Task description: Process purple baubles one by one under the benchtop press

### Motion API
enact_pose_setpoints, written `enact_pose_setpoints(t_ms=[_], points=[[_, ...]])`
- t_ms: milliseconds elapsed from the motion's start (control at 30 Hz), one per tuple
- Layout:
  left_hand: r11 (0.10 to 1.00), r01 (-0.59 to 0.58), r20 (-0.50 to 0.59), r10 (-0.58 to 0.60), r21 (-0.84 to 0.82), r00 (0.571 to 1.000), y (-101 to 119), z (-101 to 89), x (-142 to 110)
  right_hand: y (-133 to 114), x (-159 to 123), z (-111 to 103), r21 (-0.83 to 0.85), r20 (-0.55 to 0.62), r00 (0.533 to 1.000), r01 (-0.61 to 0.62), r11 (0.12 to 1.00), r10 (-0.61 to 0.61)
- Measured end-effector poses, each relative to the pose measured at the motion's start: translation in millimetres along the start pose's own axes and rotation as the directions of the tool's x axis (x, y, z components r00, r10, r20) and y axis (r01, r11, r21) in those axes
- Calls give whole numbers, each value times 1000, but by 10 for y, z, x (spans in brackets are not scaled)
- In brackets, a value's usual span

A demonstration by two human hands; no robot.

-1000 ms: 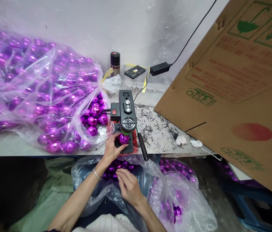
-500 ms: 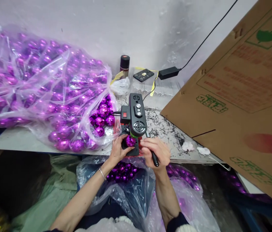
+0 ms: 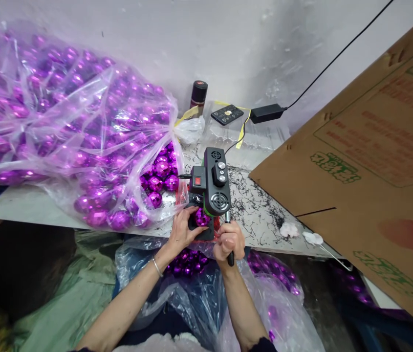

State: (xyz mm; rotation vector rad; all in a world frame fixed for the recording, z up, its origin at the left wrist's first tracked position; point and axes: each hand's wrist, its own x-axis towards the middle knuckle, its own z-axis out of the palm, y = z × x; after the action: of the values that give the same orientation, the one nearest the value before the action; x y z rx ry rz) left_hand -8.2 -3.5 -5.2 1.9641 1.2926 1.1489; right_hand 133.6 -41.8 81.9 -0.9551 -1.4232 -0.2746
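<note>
Under the head of a small black bench machine (image 3: 218, 181) sits a shiny purple faceted ball (image 3: 202, 217). My left hand (image 3: 184, 229) grips this ball from the left, thumb in front and fingers behind. My right hand (image 3: 230, 240) is wrapped round the black-handled lever (image 3: 230, 258) on the machine's right side. The machine's head partly hides the top of the ball. A red switch (image 3: 197, 181) shows on the box at the machine's left.
A clear bag of purple balls (image 3: 99, 122) fills the left of the table; another open bag (image 3: 191, 288) lies at my lap. At right leans a large cardboard box (image 3: 367, 161). Black scraps (image 3: 250, 195) litter the tabletop. Behind stand a dark can (image 3: 199, 93), a phone (image 3: 227, 114) and a power adapter (image 3: 267, 113).
My right hand has drawn the lever in and down, closer to the machine, its fingers now tightly curled. My left hand stays at the ball. The view has shifted slightly.
</note>
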Motion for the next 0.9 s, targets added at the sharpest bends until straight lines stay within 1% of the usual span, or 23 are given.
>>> enact_pose_setpoints(t_ms=[133,200,367,533,600,700,800,900], points=[[1000,-1,-1,1,-6,1000,14,5,-2,18,-60,3,19,3,1000,-22,1000,22],[1000,-2,-2,2,-9,1000,17,8,-7,26,-71,7,19,-14,1000,-22,1000,23],[1000,-2,-1,2,-15,1000,14,24,-13,26,-44,28,-25,-35,999,-12,1000,11],[999,-17,-18,17,-27,1000,6,54,10,45,-45,24,-2,-48,999,-11,1000,11],[999,-11,-24,10,-31,1000,5,62,21,74,-70,14,6,-24,1000,-10,1000,10],[999,13,-20,-14,-44,1000,10,68,36,113,-95,5,20,30,999,28,999,-29],[997,35,-8,-36,-63,999,19,78,65,76,-20,-2,38,27,999,30,999,-31],[996,45,-19,-46,-72,999,24,89,103,-65,212,-38,63,4,999,-50,997,49]])
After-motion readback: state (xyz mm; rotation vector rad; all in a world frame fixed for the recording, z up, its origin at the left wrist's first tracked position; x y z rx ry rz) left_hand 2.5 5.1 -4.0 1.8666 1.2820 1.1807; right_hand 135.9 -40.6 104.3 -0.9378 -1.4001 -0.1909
